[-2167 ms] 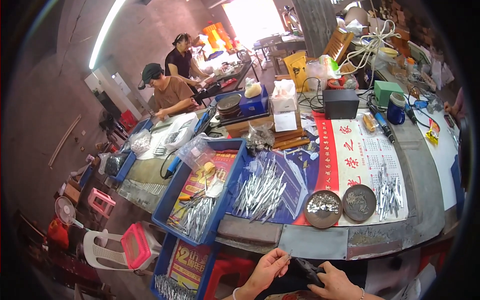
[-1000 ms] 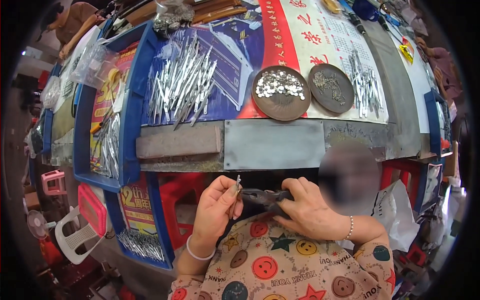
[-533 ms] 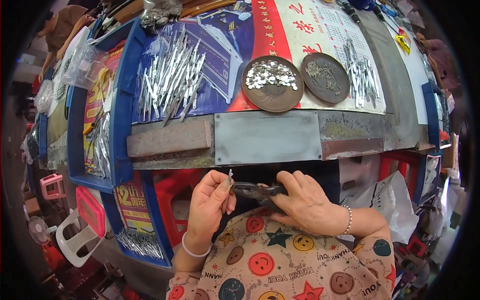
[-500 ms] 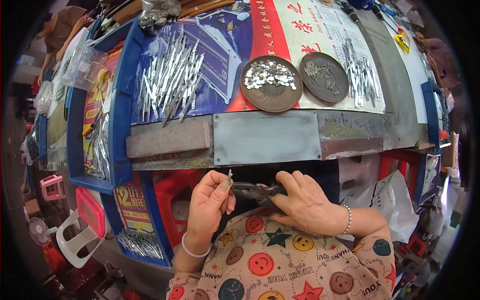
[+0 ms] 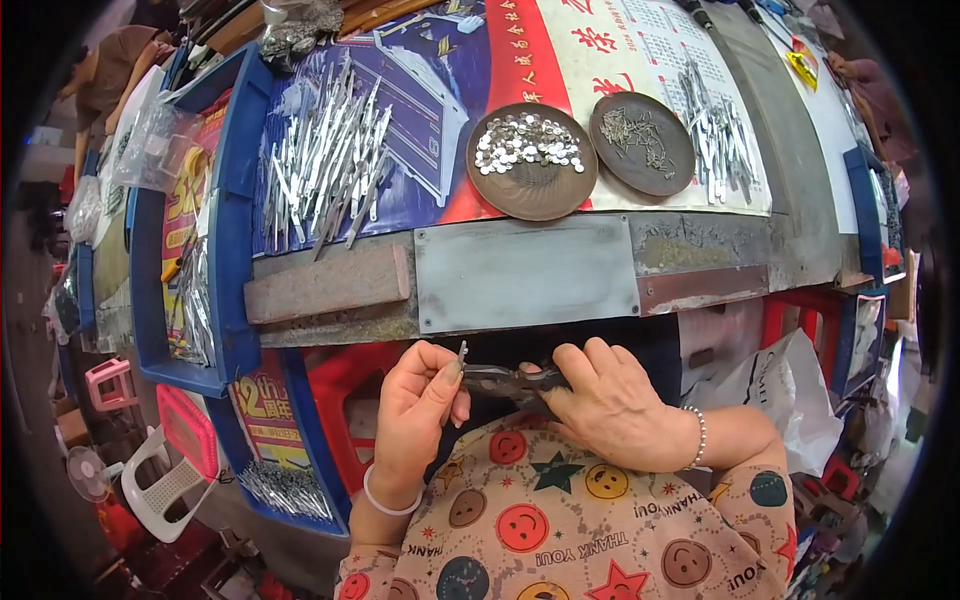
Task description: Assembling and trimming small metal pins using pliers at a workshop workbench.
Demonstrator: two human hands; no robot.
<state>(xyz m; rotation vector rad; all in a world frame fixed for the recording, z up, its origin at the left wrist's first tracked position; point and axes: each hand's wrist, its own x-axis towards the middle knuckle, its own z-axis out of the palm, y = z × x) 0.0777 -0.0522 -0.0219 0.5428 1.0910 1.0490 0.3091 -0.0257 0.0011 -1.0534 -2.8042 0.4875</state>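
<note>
Workshop clutter rings a grey desk (image 5: 792,190), its top partly covered by a blue poster (image 5: 440,150) and, to the right, a red and white calendar (image 5: 590,110). At the desk's left stands a blue bin (image 5: 238,190) holding metal pieces, with a second bin (image 5: 322,430) lower down, also partly filled. A pale chair (image 5: 165,500) stands on the floor beyond it, and a white bag (image 5: 795,400) hangs or lies below the desk's right part. Across the person's lap spreads a garment (image 5: 560,520) patterned with faces and stars. A grey plate (image 5: 525,275) lies flat at the desk's front edge, beside a wooden block (image 5: 325,285). Two brown dishes stand close together: the left dish (image 5: 530,202) bears silvery discs (image 5: 528,142), the right dish (image 5: 655,180) thin pins (image 5: 638,135). In front of the desk, the right hand (image 5: 615,410) has its grip wrapped around dark pliers (image 5: 500,385), which point at the left hand (image 5: 420,395). There the grip is narrow, thumb and forefinger pinching a small metal strip (image 5: 463,353), tip upward; whether the pliers clasp it cannot be told.
</note>
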